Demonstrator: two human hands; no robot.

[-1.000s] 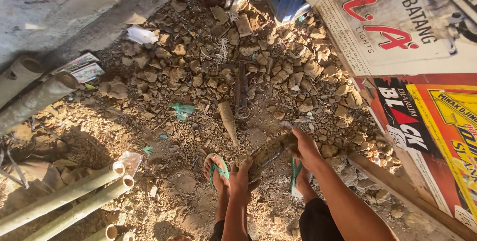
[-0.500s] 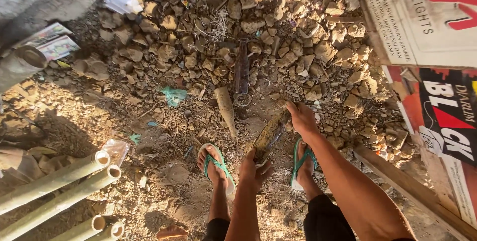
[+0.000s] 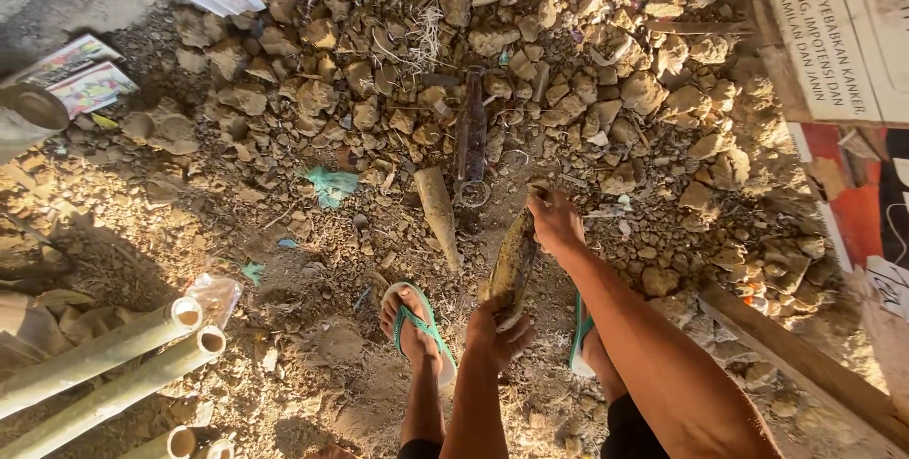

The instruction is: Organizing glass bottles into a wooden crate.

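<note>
Rough, dusty ground and worn wood

The slab held by both hands looks like rough, matt, dirt-caked wood (hard to be sure); stones are coarse, bamboo poles smooth and matt, sandals rubbery, the poster glossy.

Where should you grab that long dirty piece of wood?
Probably at both ends, from the sides: the long wood piece is narrow and slanted, and the left hand grips its near end while the right hand grips the far end.
</note>
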